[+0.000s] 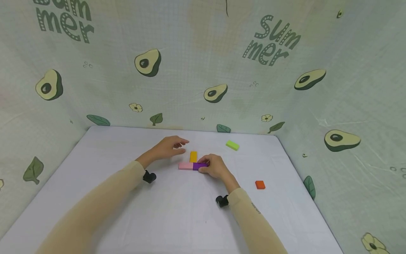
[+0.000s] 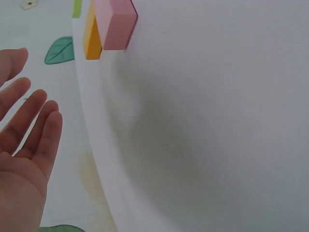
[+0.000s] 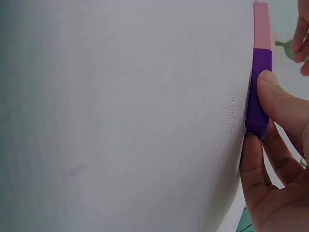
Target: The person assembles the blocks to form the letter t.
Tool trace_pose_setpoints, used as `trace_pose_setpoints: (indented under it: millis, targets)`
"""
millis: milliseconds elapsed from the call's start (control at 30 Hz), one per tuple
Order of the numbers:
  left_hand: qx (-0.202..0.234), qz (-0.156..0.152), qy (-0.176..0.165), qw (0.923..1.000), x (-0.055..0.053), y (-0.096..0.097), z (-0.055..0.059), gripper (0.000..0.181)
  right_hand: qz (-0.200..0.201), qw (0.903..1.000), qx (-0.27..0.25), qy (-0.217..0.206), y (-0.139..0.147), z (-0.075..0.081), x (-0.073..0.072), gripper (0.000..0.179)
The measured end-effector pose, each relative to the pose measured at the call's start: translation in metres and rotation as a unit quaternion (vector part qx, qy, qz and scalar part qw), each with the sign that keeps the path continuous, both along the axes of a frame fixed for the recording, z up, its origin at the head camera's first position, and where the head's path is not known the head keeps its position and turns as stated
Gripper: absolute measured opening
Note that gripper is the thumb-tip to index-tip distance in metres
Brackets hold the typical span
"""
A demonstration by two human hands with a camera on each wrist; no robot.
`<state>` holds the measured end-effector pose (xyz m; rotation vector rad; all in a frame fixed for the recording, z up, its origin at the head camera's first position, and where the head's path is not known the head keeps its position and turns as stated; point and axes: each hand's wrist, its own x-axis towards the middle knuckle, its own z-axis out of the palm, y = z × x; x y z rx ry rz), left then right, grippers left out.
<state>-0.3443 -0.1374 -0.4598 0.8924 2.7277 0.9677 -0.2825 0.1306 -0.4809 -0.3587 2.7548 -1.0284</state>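
Observation:
My right hand (image 1: 214, 166) holds the right end of a purple block (image 3: 259, 92), its thumb on the near side and fingers around the end and far side. The purple block lies end to end with a pink block (image 1: 185, 166), forming one straight row on the table. Behind the row, a yellow-orange block (image 1: 193, 156) points away, its near end against the row close to where pink and purple meet. My left hand (image 1: 168, 147) hovers to the left of the yellow-orange block with fingers loosely extended and nothing in it; the left wrist view shows its palm and spread fingers.
A lime green block (image 1: 233, 145) lies toward the back right of the white table (image 1: 152, 218). Farther right and nearer sits an orange-red block (image 1: 260, 185). A printed cloth (image 1: 180, 106) with avocados hangs behind and along both sides.

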Motion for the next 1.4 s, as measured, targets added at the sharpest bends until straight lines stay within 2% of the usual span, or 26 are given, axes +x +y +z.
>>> trace_pose_setpoints:
  millis: [167, 333, 467, 567, 700, 900, 1067, 1300, 1400]
  targets:
    - [-0.001, 0.021, 0.031, 0.9993, 0.014, -0.014, 0.011, 0.051, -0.001, 1.0, -0.002, -0.001, 0.0, -0.002, 0.0, 0.023]
    - [0.006, 0.042, 0.06, 0.9973, 0.033, -0.033, 0.018, 0.051, 0.001, 1.0, -0.007, 0.001, 0.0, -0.002, 0.0, 0.023]
    - [0.014, 0.061, 0.062, 0.9961, 0.052, -0.049, 0.02, 0.053, -0.002, 1.0, -0.008, 0.002, 0.0, -0.001, 0.001, 0.023]
    - [0.014, 0.074, 0.059, 0.9954, 0.067, -0.062, 0.019, 0.054, -0.001, 1.0, -0.006, 0.003, 0.0, -0.001, 0.0, 0.024]
    - [0.004, 0.089, 0.071, 0.9935, 0.085, -0.08, 0.015, 0.055, 0.0, 1.0, -0.001, 0.003, 0.0, -0.001, -0.001, 0.024]
    - [-0.002, 0.119, 0.063, 0.9909, 0.104, -0.106, 0.01, 0.059, 0.001, 1.0, 0.005, 0.004, 0.0, -0.002, -0.001, 0.024]
    - [-0.015, 0.135, 0.057, 0.9891, 0.115, -0.124, 0.004, 0.063, -0.002, 1.0, -0.005, 0.003, -0.002, 0.0, 0.001, 0.023]
    - [-0.034, 0.136, 0.064, 0.9881, 0.125, -0.148, -0.006, 0.07, -0.003, 1.0, 0.001, 0.006, 0.001, -0.004, -0.001, 0.024]
    - [-0.031, 0.133, 0.056, 0.9891, 0.128, -0.155, -0.009, 0.073, -0.006, 1.0, 0.002, 0.004, 0.002, -0.005, -0.002, 0.024]
